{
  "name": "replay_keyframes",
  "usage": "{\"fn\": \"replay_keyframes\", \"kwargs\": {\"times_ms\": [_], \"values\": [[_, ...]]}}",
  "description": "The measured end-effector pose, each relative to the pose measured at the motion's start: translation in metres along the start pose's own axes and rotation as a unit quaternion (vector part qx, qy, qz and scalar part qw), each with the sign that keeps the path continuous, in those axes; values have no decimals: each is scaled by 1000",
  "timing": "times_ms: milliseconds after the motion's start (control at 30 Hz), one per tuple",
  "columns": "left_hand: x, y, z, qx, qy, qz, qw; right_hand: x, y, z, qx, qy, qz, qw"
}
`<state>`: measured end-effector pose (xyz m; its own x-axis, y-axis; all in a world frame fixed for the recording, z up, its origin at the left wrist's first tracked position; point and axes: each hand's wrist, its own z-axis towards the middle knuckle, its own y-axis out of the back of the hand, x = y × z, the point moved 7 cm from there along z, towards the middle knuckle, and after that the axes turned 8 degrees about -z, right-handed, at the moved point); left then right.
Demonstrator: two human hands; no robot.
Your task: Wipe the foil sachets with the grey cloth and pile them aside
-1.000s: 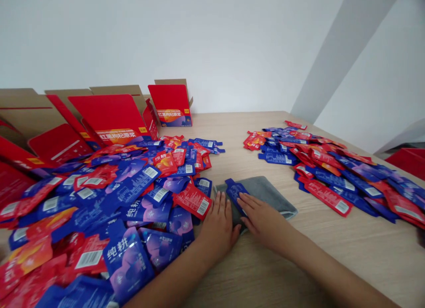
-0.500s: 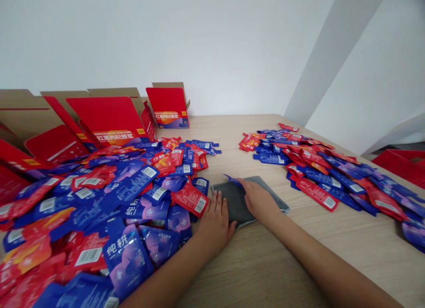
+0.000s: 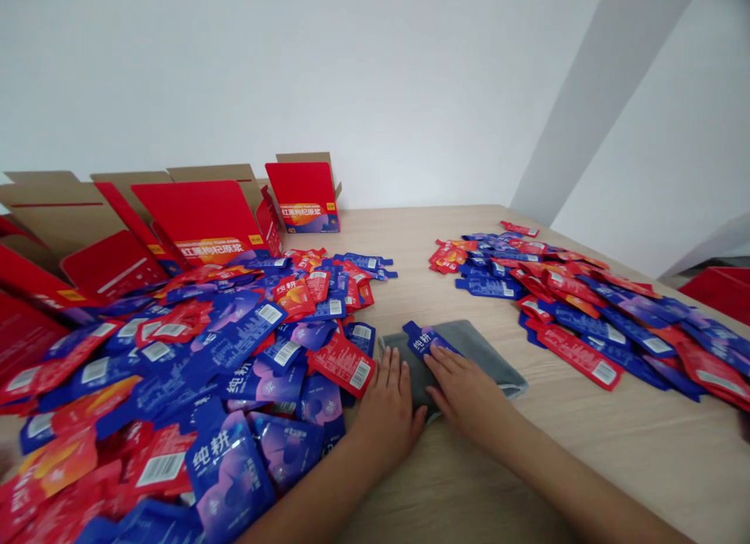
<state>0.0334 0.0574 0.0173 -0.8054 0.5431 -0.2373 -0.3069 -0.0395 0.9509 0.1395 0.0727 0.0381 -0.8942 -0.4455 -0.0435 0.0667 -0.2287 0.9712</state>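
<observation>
Lying on the gray cloth [image 3: 483, 350], the blue spouted pouch [image 3: 426, 340] — likely light, limp and slick, best pinched by its far-left spout [image 3: 408, 326] — sits partly under the right hand [image 3: 469, 389], its grip flattened rather than closed, while the left hand [image 3: 388, 399] lies flat, grasping nothing.

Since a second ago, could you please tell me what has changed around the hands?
The right hand has turned over the blue pouch; its large white lettering now faces up on the grey cloth. The left hand stayed on the cloth's left side.
</observation>
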Motion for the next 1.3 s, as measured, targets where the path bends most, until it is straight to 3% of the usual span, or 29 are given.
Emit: {"fn": "replay_keyframes", "kwargs": {"times_ms": [167, 367, 433, 533, 600, 767, 833, 900, 967, 1167, 1300], "values": [[0, -2, 0, 10, 3, 1, 1000, 2, -29, 9, -14, -10, -142, 990], [-2, -2, 2, 26, 7, -10, 1000, -17, -22, 49, 13, -19, -121, 992], [-2, -2, 3, 30, 9, -16, 999, -24, -14, 64, 30, -31, -63, 997], [-1, -3, 5, 34, 13, -24, 999, -38, -2, 92, 24, -91, 142, 985], [0, -4, 6, 37, 17, -25, 999, -45, 6, 114, 11, -117, 273, 955], [-1, 0, 6, 20, 6, -20, 1000, -57, 26, 160, -65, -81, 470, 877], [-2, 4, 5, 1, 1, -25, 1000, -79, 21, 162, -73, -127, 423, 894], [-2, 7, 6, -14, 5, -35, 999, -108, 9, 152, -37, -193, 269, 943], [0, 10, 7, -23, 15, -45, 999, -136, -4, 135, -10, -228, 182, 957], [0, 13, 9, -16, 39, -65, 997, -203, -24, 83, 65, -277, -4, 959], [-1, 14, 7, 2, 52, -71, 996, -217, -23, 76, 98, -248, -75, 961]]}}
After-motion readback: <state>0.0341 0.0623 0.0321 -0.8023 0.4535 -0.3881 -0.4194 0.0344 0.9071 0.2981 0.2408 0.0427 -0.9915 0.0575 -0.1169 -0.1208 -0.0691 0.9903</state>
